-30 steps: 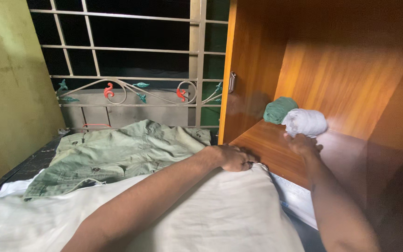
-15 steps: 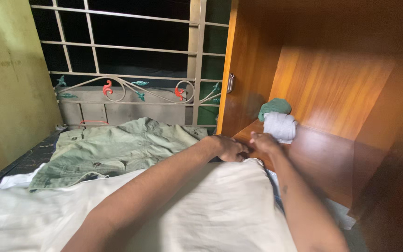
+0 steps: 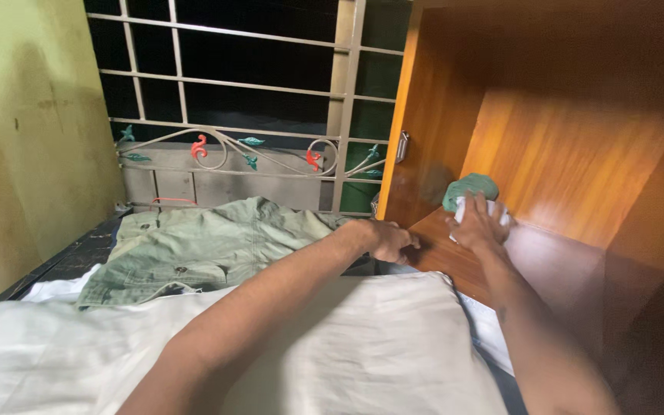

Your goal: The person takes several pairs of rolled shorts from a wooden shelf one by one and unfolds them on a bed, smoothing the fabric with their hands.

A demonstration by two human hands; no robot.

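So the right hand (image 3: 479, 223) has its fingers wrapped over the white roll (image 3: 501, 211) on the shelf (image 3: 455, 257), green roll (image 3: 470, 187) touching just behind them, while the left hand (image 3: 390, 240), fingers curled, grips nothing I can make out, near the shelf's front edge.

Glossy varnished wood lines the cupboard shelf (image 3: 455, 265), the rolled bundles (image 3: 470, 187) look like soft matt cloth.
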